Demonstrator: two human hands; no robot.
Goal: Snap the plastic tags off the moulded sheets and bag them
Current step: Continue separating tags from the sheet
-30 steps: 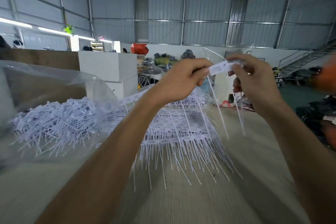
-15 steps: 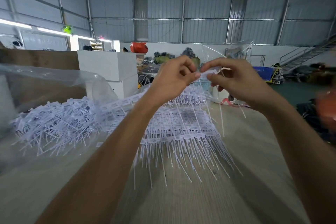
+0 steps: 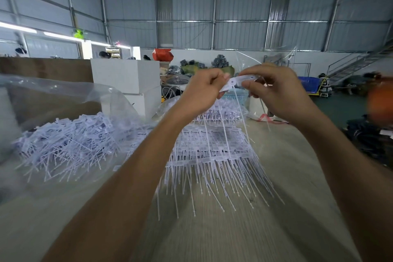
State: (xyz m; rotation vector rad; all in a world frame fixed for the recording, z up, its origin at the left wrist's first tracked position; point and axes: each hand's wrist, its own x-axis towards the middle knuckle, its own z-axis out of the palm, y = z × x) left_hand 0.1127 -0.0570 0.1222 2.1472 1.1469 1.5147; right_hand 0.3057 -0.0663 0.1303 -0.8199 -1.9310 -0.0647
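Snapping step in hand. Left hand and right hand raised above the table, fingers of both clamped on one strip of tags, bent between them. Moulded sheets stacked below; loose tags in the clear bag, left. Next, likely: sharp twist, then bag them.

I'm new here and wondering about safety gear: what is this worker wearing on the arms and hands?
Nothing that shows. Both forearms are bare as far as the picture reaches, with no sleeves in view. The left hand and right hand have no gloves, and no watch or wristband shows. Whether there is a ring is too blurred to tell.
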